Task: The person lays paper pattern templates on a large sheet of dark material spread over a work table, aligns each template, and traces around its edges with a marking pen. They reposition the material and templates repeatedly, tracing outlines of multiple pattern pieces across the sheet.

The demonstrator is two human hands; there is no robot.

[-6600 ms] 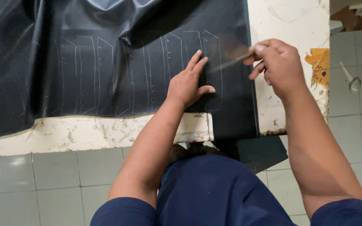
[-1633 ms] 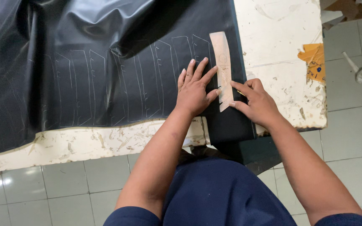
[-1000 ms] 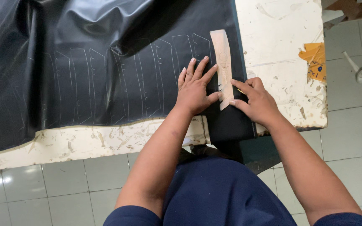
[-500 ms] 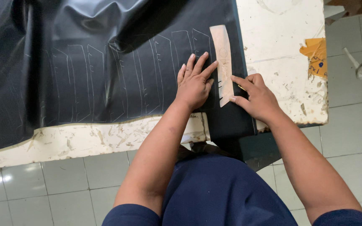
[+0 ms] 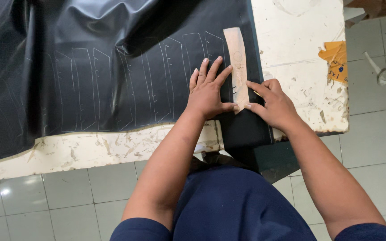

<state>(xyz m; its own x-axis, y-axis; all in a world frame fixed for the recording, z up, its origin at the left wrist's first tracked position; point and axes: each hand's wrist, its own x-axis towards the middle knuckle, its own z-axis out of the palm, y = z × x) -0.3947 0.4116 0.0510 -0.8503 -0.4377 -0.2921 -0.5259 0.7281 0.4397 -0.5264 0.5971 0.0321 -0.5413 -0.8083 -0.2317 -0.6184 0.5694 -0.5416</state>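
A long, narrow tan strip (image 5: 238,67) — stiff, matte, like card, with rounded top corners and a pointed lower end — lies flat on a sheet of black material (image 5: 112,76), close to that sheet's right edge. The strip runs nearly upright in the head view, tilted slightly.

Left hand (image 5: 208,91): palm down on the black sheet just left of the strip, fingers spread and straight, thumb stretched toward the strip's lower end and touching it. Flat press, nothing pinched.

Right hand (image 5: 275,105): on the right side of the strip, fingers curled, index fingertip and thumb meeting the strip's lower right edge. Whether a marking tool sits between the fingers — cannot tell.

The black sheet is smooth and glossy, with soft folds and highlights left of the strip. Pale thin outlines are drawn on it in a row to the left of the strip; each is a tall narrow shape like the strip, with short tick marks along some sides.

The sheet lies over a white table (image 5: 300,53), its surface chipped, scuffed and stained; the bare part is right of the strip, with a torn orange scrap (image 5: 336,60) stuck near the table's right edge. Below the table: pale green glazed floor tiles (image 5: 68,209). A lower flap of the sheet hangs off the table edge beneath the strip.
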